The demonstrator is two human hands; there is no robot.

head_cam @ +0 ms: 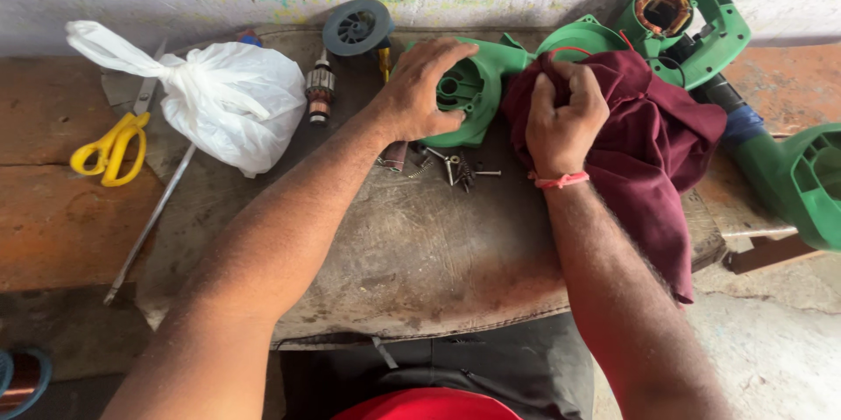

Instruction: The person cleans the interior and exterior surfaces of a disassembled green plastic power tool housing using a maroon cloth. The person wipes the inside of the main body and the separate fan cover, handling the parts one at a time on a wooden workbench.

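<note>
My left hand (419, 87) presses down on a green plastic tool housing half (469, 91) lying on a worn brown mat (412, 254). Fingers are spread over its edge. My right hand (562, 109) is closed on a bunched maroon cloth (653, 148), pushed against the housing's right side. A thin pink band circles that wrist. Loose screws and a spring (451, 166) lie just below the housing. The other green housing half (688, 21), with a motor coil inside, rests at the back right.
A knotted white plastic bag (232, 100), yellow-handled scissors (112, 150) and a long metal rod (149, 223) lie left. A motor armature (319, 91) and a grey fan wheel (356, 28) sit behind. A green nozzle tube (802, 179) lies far right.
</note>
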